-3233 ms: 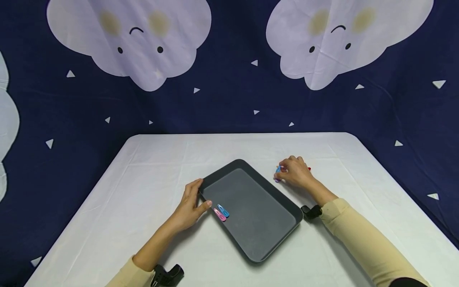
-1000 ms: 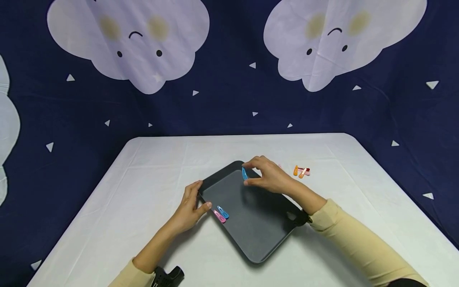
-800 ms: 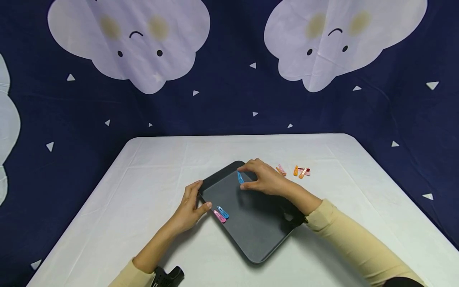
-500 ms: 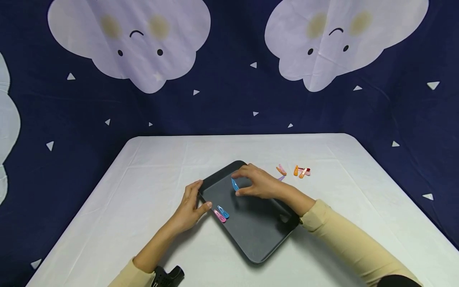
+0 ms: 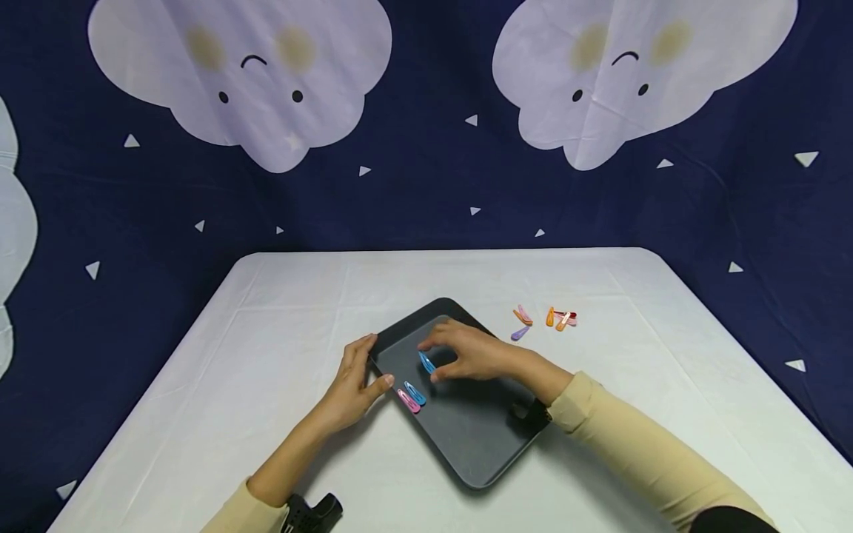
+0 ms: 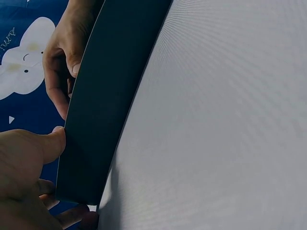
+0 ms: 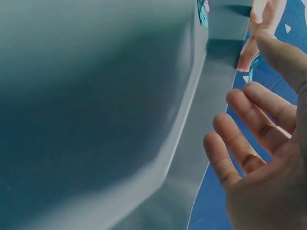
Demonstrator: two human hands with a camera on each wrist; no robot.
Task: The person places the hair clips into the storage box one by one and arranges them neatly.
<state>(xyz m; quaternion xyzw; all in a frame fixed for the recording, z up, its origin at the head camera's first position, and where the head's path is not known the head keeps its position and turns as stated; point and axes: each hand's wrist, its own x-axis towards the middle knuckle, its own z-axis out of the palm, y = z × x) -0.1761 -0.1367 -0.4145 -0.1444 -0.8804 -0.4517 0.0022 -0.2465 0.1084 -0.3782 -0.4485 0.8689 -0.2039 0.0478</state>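
Between thumb and forefinger, my right hand (image 5: 469,354) pinches a blue snap hair clip (image 5: 426,362), held just above the dark grey tray (image 5: 476,440). In the right wrist view the clip shows as a teal sliver (image 7: 255,61) at the fingertips, the other fingers spread apart. My left hand (image 5: 353,389) grips the tray's left corner, thumb on the rim and fingers around the outside; the left wrist view shows the tray wall (image 6: 108,96) there. Inside the tray, beside that thumb, lie a second blue clip (image 5: 415,394) and a pink clip (image 5: 409,401), side by side.
On the white-covered table (image 5: 300,296), right of the tray's far side, lie a purple clip (image 5: 520,333) and pink and orange clips (image 5: 523,316). Farther right is a small cluster of orange, red and pink clips (image 5: 563,319). A navy cloud-patterned cloth (image 5: 426,200) hangs behind.
My right hand has picked up a blue clip from the table and carried it left and nearer, over the tray toward the clips inside. The left hand and tray have stayed put.
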